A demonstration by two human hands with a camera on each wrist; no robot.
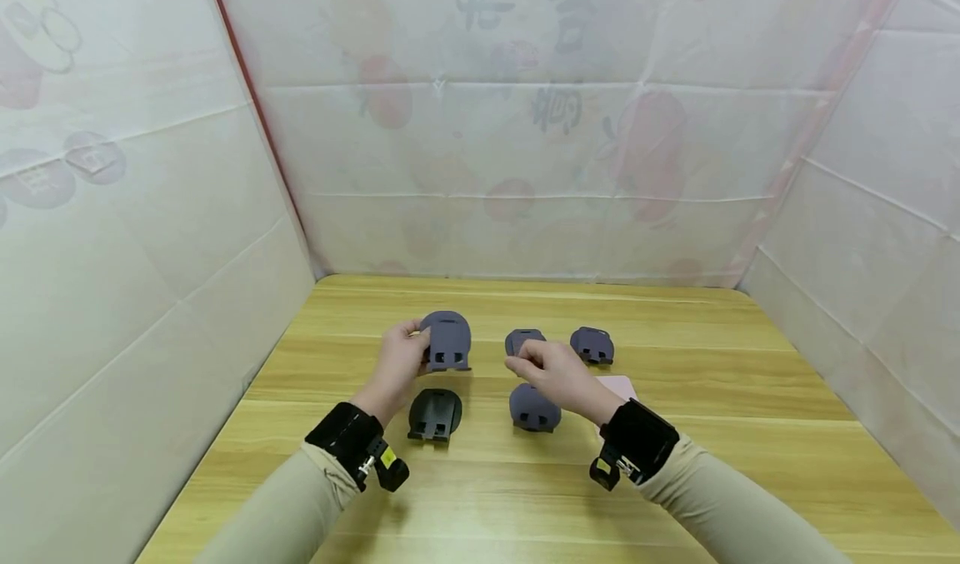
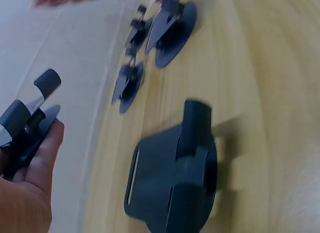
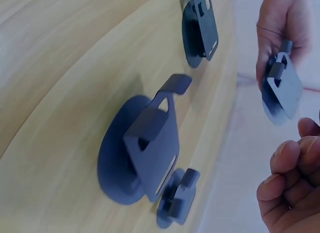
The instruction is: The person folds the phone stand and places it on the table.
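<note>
So from the head view the person's left hand [image 1: 397,364] has a dark grey plastic stand with a rounded top and two slots [image 1: 447,341] pinched at its left edge, lifted off the light wooden table [image 1: 750,431] and turned upright facing the camera. The right hand [image 1: 558,374] hovers above the table with its fingers curled in loosely and nothing in it as far as I can see.

Four more pieces sit on the wood: a black folded stand lying flat [image 1: 434,413] just below the lifted one, a dark blue-grey rounded stand [image 1: 534,409] right under the right wrist, a small grey one [image 1: 522,340] half hidden behind the right fingers, and another grey one [image 1: 592,345] further right. A pink flat thing [image 1: 621,387] peeks out from behind the right hand.

The left wrist camera is blurry, but it shows the black one's hooked prop sticking up [image 2: 172,185], which you can't get from above. The right wrist view shows the blue-grey stand [image 3: 142,153] opened out with its plate angled off the base, plus the curled right fingertips [image 3: 285,163].
</note>
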